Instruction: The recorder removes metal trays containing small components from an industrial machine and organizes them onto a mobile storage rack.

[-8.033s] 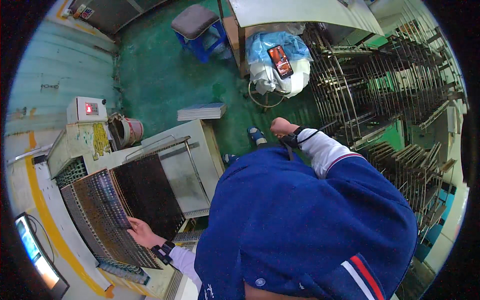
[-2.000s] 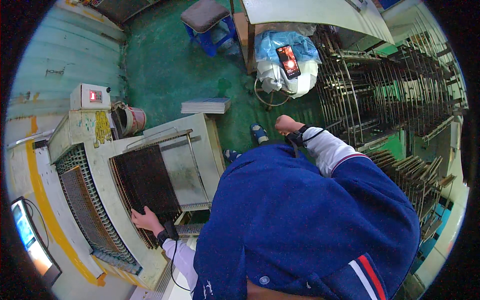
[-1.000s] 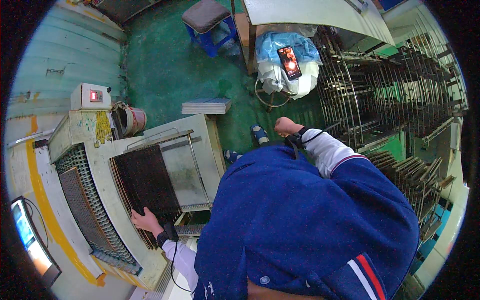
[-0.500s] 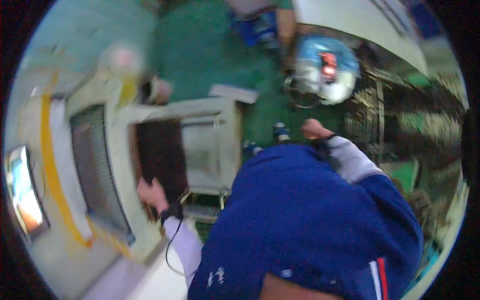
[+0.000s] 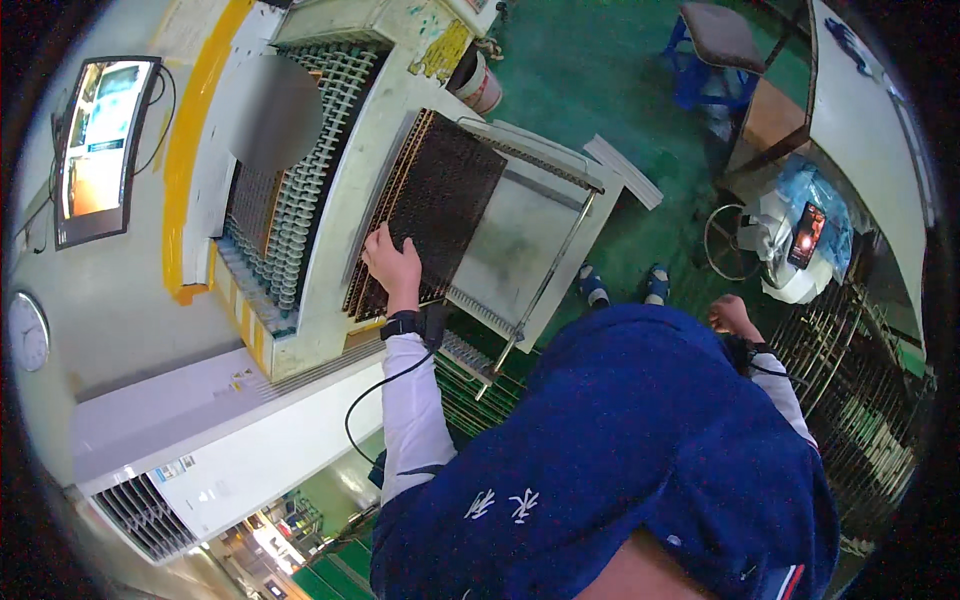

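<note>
Left hand at the edge of a dark panel stack

A pale bench (image 5: 583, 220) with a metal rail bears a stack of dark panels (image 5: 452, 190), packed close, their brownish edges showing as parallel lines. The person's left hand (image 5: 393, 268) touches the stack's left edge, thumb and fingers apart; whether they pinch a panel cannot be told. The right hand (image 5: 733, 317) is curled into a fist near the body, well apart from the stack; whether it holds anything cannot be told.

Left of the bench, a machine opening (image 5: 300, 225) lined with pale, ring-like rollers holds a grey-brown panel (image 5: 252, 205), partly behind a blurred disc. A round bucket (image 5: 484, 92) stands beyond the bench, its contents unclear. Crumpled blue plastic (image 5: 833, 200) and white bags (image 5: 795, 283) lie under a black phone (image 5: 808, 235).

White lettering marks the blue jacket (image 5: 620, 420); small labels mark the smooth white appliance (image 5: 260, 450).
</note>
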The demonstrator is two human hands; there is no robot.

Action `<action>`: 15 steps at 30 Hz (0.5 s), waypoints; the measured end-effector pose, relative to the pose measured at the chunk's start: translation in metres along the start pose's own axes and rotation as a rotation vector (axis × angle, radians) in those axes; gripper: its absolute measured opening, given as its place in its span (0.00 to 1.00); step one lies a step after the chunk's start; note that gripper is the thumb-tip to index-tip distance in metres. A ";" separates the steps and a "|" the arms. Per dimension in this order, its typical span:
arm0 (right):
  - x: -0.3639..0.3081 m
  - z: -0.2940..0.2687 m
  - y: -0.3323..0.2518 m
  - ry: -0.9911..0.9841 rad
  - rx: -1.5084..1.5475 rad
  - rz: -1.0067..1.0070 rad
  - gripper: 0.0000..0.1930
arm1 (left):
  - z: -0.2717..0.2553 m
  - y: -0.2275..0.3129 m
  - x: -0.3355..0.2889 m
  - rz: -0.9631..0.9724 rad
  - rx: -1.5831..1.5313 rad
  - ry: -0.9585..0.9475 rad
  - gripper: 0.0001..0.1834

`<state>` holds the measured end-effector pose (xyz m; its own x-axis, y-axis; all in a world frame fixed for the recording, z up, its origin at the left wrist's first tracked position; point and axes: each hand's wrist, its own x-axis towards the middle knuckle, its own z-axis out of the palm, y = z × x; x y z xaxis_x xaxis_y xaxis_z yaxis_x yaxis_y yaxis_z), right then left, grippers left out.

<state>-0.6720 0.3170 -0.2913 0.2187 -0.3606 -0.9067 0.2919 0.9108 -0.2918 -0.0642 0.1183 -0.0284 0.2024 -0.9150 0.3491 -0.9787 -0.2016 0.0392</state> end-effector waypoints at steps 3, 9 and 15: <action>0.038 -0.053 0.022 -0.051 -1.771 -0.983 0.09 | 0.002 0.011 0.018 0.018 -0.003 -0.001 0.22; 0.034 -0.028 0.033 0.343 -1.166 -0.537 0.07 | 0.019 -0.011 0.045 0.050 -0.135 -0.177 0.14; -0.034 0.034 0.007 0.509 -0.719 -0.388 0.06 | 0.032 -0.024 0.046 0.064 -0.101 -0.223 0.14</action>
<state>-0.6459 0.3293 -0.2524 -0.2530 -0.6866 -0.6816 -0.4185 0.7129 -0.5627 -0.0303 0.0699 -0.0433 0.1318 -0.9814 0.1395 -0.9859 -0.1152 0.1210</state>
